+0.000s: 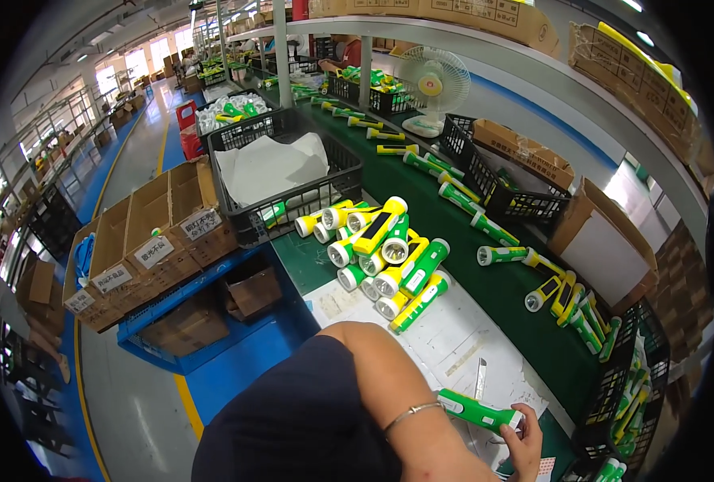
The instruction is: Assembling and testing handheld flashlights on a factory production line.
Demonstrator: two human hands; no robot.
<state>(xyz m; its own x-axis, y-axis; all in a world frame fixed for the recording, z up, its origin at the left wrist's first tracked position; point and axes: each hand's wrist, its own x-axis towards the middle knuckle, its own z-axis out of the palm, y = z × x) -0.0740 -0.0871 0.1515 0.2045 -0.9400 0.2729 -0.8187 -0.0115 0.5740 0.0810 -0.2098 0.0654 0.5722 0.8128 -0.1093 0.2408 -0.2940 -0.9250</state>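
Note:
My right hand [525, 440] enters near the lower edge, with thumb and fingers closed round the lens end of a green and white flashlight [479, 412]. That flashlight lies slantwise low over the white work surface [453, 350]. My left arm, with a bracelet on it, reaches across from the left. Of my left hand [447, 461] only a part shows at the bottom edge, and its fingers are hidden. Beyond the arm is a pile of green and yellow flashlights [389, 249], many with lenses facing me. A slim silver blade-like tool [480, 376] lies beside the held flashlight.
Flashlights [493, 230] line the green belt [485, 273] along the right. Black crates [240, 210] stand at the back left and right, one at right holding more flashlights [632, 394]. Cardboard boxes [152, 229] stand left; a white fan [433, 84] and shelf are behind. A person [349, 55] sits far off.

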